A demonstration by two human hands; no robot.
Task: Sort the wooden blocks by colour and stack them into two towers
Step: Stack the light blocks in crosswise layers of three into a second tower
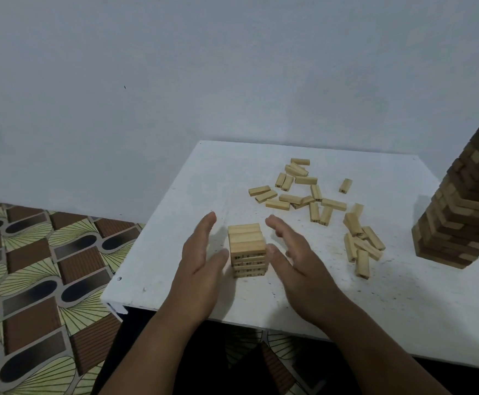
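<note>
A short tower of light wooden blocks (pixel 248 249) stands on the white table (pixel 192 201), a few layers high. My left hand (pixel 202 262) is held flat just left of it, fingers straight, thumb near its side. My right hand (pixel 292 252) is held flat just right of it, thumb close to the tower's near corner. Neither hand grips a block. Several loose light blocks (pixel 298 189) lie scattered behind the tower, and more light blocks (pixel 362 243) lie in a heap to the right. A tall dark-brown tower (pixel 466 203) rises at the right edge.
The table's near edge (pixel 232 320) runs just under my forearms. A patterned brown and green floor (pixel 33 275) lies to the left. A plain pale wall (pixel 175 81) stands behind the table.
</note>
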